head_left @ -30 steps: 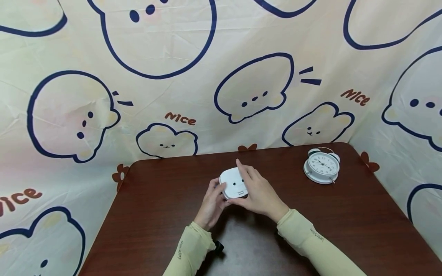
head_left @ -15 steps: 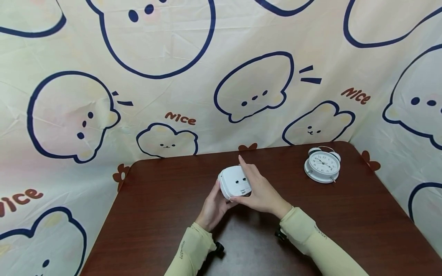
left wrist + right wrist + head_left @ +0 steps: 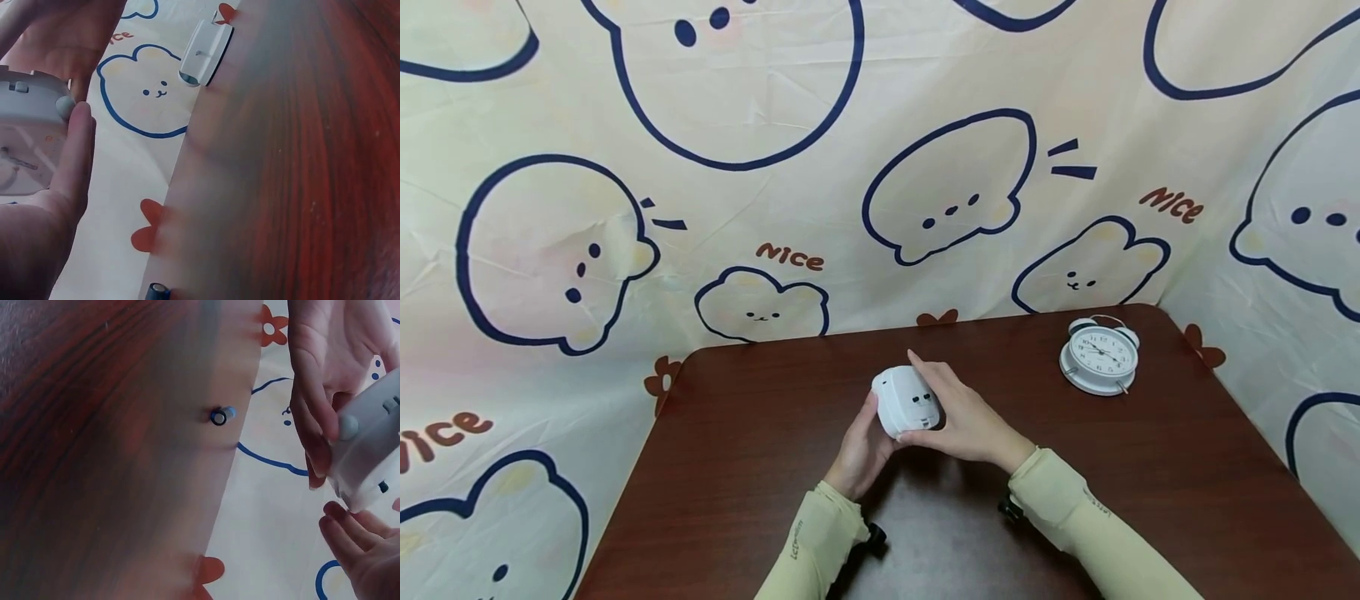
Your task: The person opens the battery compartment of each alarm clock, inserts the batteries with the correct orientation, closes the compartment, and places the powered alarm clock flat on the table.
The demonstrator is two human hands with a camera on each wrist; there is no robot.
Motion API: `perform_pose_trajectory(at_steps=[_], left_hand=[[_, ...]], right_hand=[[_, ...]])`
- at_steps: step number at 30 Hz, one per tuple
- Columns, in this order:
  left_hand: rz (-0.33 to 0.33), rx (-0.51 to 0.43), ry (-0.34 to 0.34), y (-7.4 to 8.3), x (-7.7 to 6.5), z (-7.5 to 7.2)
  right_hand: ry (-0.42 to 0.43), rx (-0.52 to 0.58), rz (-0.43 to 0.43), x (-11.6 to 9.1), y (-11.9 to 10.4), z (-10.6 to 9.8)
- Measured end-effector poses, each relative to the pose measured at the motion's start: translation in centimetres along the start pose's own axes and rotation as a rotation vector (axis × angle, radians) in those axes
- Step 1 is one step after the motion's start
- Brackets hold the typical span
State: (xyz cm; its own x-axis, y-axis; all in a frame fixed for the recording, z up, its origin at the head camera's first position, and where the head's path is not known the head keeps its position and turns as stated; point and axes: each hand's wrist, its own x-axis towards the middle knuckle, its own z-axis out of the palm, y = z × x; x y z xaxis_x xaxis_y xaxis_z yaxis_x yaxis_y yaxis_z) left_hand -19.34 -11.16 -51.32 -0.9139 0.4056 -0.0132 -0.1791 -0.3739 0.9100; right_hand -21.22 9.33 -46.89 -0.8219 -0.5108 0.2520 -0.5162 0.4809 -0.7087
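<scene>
Between both hands, above the table, is a small white square clock (image 3: 906, 402). Its back, with two dark knobs, shows in the head view; in the left wrist view its clear front with clock hands (image 3: 22, 164) shows. My left hand (image 3: 857, 454) holds it by the left side, one finger along the edge beside a rounded foot (image 3: 65, 107). My right hand (image 3: 966, 417) holds it from the right, thumb at the lower edge and index finger stretched past the top. In the right wrist view, right fingertips (image 3: 337, 528) are right at a corner of the clock.
A round white twin-bell alarm clock (image 3: 1102, 358) stands at the table's back right. A small blue cylinder with a metal-looking end, like a battery (image 3: 220, 416), is near the back edge of the brown table (image 3: 760, 467). Behind hangs a cartoon-printed cloth (image 3: 820, 200).
The small clock has turned in the hands, so its side shows more and its back faces further right. The left thumb has moved off the back to the side edge.
</scene>
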Motion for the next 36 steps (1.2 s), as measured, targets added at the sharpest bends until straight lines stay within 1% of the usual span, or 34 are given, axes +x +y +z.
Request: perform_pose_trajectory(at_steps=[3, 6, 9, 12, 16, 21, 23, 26, 31, 33, 36], left_hand=[[0.022, 0.028, 0.000, 0.05, -0.05, 0.05], [0.034, 0.030, 0.002, 0.03, -0.12, 0.11], [0.038, 0.033, 0.002, -0.02, -0.09, 0.18], [0.035, 0.055, 0.011, -0.04, 0.00, 0.27], [0.017, 0.068, 0.027, 0.02, 0.05, 0.36], [0.009, 0.061, 0.023, 0.02, 0.12, 0.40], [0.010, 0.059, 0.020, 0.01, 0.14, 0.43], [0.000, 0.054, 0.032, -0.02, 0.20, 0.46], [-0.030, 0.074, 0.072, -0.20, 0.30, 0.37], [-0.052, 0.085, 0.084, -0.37, 0.38, 0.29], [-0.083, 0.081, 0.070, -0.63, 0.31, 0.19]], right_hand=[[0.007, -0.042, -0.045, 0.00, -0.02, -0.16], [0.013, -0.089, -0.100, 0.02, -0.16, -0.26], [0.014, -0.133, -0.145, 0.05, -0.32, -0.25], [0.021, -0.166, -0.168, 0.07, -0.38, -0.17], [0.028, -0.181, -0.169, 0.13, -0.33, -0.08], [0.035, -0.187, -0.181, 0.14, -0.19, -0.10], [0.042, -0.179, -0.182, 0.10, -0.16, -0.17], [0.053, -0.159, -0.185, 0.04, -0.19, -0.32], [0.058, -0.131, -0.167, -0.17, -0.34, -0.52], [0.053, -0.115, -0.153, -0.26, -0.49, -0.55], [0.052, -0.086, -0.155, -0.37, -0.62, -0.54]])
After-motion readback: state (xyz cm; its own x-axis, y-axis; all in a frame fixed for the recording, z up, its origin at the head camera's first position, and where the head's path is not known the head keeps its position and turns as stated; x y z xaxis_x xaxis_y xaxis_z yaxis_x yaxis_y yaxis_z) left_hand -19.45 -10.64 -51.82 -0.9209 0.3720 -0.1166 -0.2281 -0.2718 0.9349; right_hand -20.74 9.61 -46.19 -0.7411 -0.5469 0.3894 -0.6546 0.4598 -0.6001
